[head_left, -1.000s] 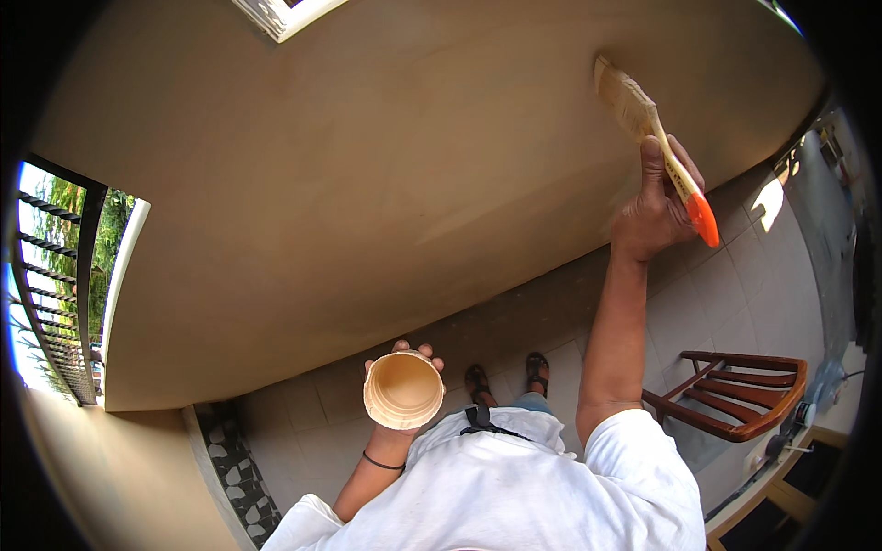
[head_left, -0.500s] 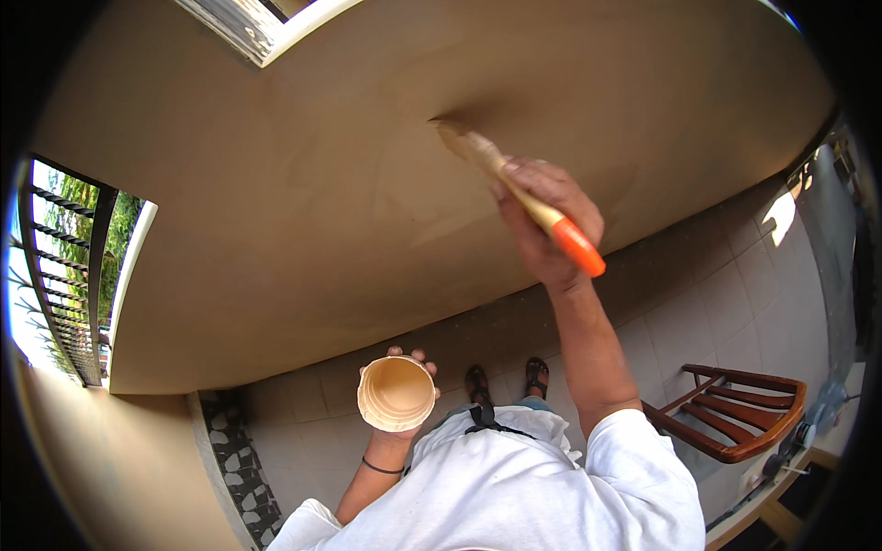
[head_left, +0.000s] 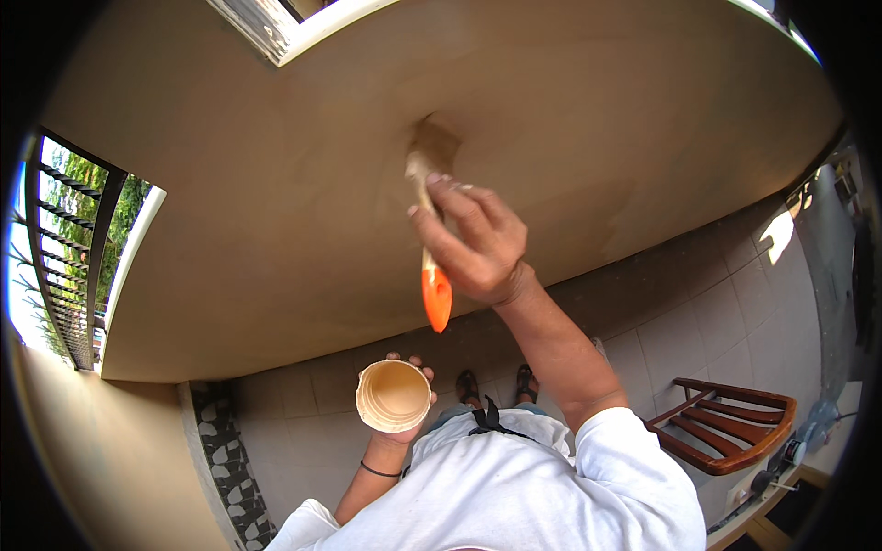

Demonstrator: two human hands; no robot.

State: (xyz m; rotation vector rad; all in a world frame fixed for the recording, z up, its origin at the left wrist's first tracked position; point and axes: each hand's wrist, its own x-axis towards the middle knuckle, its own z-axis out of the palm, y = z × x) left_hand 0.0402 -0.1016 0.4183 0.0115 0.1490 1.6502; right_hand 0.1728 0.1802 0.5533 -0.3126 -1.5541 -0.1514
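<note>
A paintbrush with a pale handle and an orange end is gripped in my right hand. Its bristles press against the brown-beige wall in front of me, and the handle slants down toward me. My left hand is wrapped round a cream-coloured paint cup, held upright low and near my body. Pale tan paint coats the inside of the cup. Most of the left fingers hide behind the cup; only the tips show past its far rim.
A wooden chair stands on the tiled floor at the right. Black metal railing fills an opening at the far left. A white-edged window frame sits in the upper wall. A stone-patterned strip runs along the lower left.
My right hand has moved left with the paintbrush, whose handle swung from slanting right to nearly upright in view. The left hand and cup have barely moved.
</note>
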